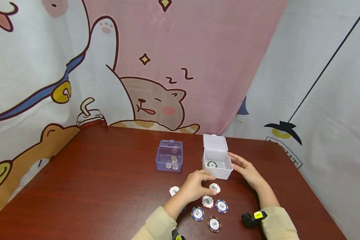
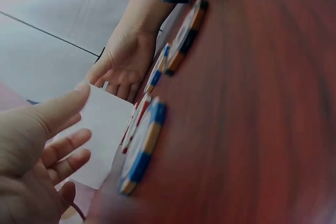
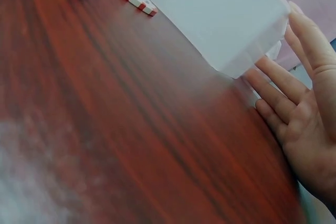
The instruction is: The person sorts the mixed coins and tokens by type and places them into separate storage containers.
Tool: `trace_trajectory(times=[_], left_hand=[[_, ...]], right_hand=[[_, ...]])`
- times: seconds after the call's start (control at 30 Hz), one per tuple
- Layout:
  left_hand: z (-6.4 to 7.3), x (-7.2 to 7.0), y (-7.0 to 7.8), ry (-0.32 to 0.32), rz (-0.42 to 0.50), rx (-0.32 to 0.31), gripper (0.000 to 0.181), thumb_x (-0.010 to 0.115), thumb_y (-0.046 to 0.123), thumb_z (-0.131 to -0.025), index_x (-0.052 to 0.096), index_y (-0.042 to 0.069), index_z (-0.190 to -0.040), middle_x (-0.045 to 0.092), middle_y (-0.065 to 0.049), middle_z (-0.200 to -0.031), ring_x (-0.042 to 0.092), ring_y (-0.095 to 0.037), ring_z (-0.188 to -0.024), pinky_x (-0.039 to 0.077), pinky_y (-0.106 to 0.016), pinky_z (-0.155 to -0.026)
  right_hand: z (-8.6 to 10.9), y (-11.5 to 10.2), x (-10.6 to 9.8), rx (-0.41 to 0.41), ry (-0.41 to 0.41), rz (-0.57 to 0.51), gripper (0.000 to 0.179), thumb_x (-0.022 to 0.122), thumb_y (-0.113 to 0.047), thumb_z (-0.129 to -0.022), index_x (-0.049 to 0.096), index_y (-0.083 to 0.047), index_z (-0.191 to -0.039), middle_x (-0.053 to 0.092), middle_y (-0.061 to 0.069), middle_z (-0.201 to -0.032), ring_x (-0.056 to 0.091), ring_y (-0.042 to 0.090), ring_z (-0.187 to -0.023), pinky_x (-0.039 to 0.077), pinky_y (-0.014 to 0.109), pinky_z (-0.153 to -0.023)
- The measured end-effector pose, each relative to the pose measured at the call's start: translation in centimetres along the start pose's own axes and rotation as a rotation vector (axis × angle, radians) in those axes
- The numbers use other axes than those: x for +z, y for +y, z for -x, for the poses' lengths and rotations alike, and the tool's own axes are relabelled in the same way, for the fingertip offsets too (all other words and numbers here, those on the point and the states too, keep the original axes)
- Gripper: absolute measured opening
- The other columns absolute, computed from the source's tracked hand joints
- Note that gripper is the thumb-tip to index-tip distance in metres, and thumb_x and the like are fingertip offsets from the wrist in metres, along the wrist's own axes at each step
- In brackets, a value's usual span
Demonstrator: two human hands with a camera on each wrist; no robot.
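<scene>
A white plastic box (image 1: 218,173) stands with its lid raised, and a green-and-white poker chip (image 1: 211,164) lies inside. My right hand (image 1: 248,171) rests against the box's right side, fingers extended, thumb near the front corner. In front of the box, my left hand (image 1: 195,186) hovers with thumb and fingers apart and nothing between them. Its thumb overlaps the edge of a white poker chip (image 1: 215,187) in the head view. Just nearer lies a red-and-white chip (image 1: 208,202), beside a blue chip (image 1: 221,206). The left wrist view shows the left palm bare.
Left of the white box, a blue translucent box (image 1: 169,166) with its lid up contains several clear round pieces (image 1: 174,160). Other chips lie nearer me: a blue one (image 1: 197,213), a black one (image 1: 214,224) and a white one (image 1: 174,191) partly behind the left hand.
</scene>
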State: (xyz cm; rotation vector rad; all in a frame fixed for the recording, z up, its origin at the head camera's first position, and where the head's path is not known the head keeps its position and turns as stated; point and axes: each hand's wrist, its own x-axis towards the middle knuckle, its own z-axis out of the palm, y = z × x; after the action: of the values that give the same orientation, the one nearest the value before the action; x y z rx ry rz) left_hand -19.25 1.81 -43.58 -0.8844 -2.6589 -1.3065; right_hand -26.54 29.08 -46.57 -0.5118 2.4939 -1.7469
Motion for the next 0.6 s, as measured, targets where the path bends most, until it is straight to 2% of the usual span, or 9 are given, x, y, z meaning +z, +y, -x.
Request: trace_trajectory(times=[0.1, 0.3, 0.37, 0.5, 0.6], left_hand=[[0.1, 0.5, -0.3, 0.005, -0.012, -0.024, 0.042, 0.084, 0.023, -0.074, 0.073, 0.010, -0.112, 0.065, 0.004, -0.110, 0.056, -0.011, -0.103, 0.039, -0.036, -0.094], [0.1, 1.4, -0.9, 0.048, -0.043, -0.045, 0.041, 0.085, 0.022, -0.072, 0.074, 0.010, -0.110, 0.065, 0.005, -0.104, 0.056, -0.006, -0.089, 0.038, -0.033, -0.084], [0.0, 1.7, -1.0, 0.062, -0.043, -0.057, 0.040, 0.085, 0.021, -0.072, 0.074, 0.010, -0.109, 0.065, 0.005, -0.104, 0.055, -0.007, -0.088, 0.038, -0.034, -0.082], [-0.1, 2.2, -0.8, 0.075, -0.042, -0.099, 0.040, 0.085, 0.021, -0.071, 0.074, 0.010, -0.109, 0.065, 0.003, -0.106, 0.054, -0.011, -0.093, 0.035, -0.039, -0.082], [-0.2, 2.6, -0.5, 0.076, -0.064, -0.126, 0.043, 0.087, 0.023, -0.070, 0.074, 0.011, -0.109, 0.064, 0.003, -0.108, 0.053, -0.014, -0.098, 0.034, -0.037, -0.082]], right_hand=[[0.0, 0.0, 0.0, 0.008, 0.006, 0.007, 0.053, 0.056, -0.015, -0.097, 0.038, -0.007, -0.147, 0.044, 0.020, -0.142, 0.050, 0.010, -0.118, 0.039, 0.027, -0.093], [0.0, -0.1, 0.1, 0.013, 0.005, -0.003, 0.054, 0.056, -0.015, -0.097, 0.038, -0.008, -0.147, 0.044, 0.019, -0.142, 0.047, 0.019, -0.122, 0.032, 0.053, -0.100], [0.0, -0.2, 0.1, 0.014, 0.003, -0.008, 0.053, 0.056, -0.015, -0.097, 0.038, -0.008, -0.147, 0.044, 0.019, -0.142, 0.047, 0.022, -0.123, 0.032, 0.052, -0.101], [0.1, -0.2, 0.1, 0.014, -0.001, -0.004, 0.053, 0.056, -0.014, -0.097, 0.038, -0.008, -0.147, 0.044, 0.018, -0.142, 0.046, 0.024, -0.124, 0.036, 0.040, -0.098], [0.1, -0.2, 0.0, 0.007, -0.001, -0.003, 0.053, 0.055, -0.013, -0.097, 0.038, -0.008, -0.147, 0.045, 0.019, -0.142, 0.046, 0.025, -0.124, 0.035, 0.041, -0.099]])
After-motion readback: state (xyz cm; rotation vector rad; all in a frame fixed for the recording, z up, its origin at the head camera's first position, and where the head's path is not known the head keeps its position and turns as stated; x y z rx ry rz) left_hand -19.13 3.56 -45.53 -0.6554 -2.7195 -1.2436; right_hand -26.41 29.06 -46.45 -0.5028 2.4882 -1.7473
